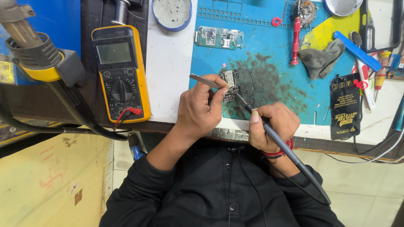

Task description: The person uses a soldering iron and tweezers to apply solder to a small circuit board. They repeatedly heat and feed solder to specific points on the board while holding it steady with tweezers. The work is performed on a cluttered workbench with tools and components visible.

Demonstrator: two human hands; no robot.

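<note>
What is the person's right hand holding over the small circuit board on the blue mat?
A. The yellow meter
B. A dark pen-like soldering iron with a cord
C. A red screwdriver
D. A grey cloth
B. The right hand grips a dark soldering iron whose tip reaches the small circuit board, while the red screwdriver, yellow meter and grey cloth lie untouched on the bench.

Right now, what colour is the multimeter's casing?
Yellow around a dark face, on the multimeter; head view.
</note>
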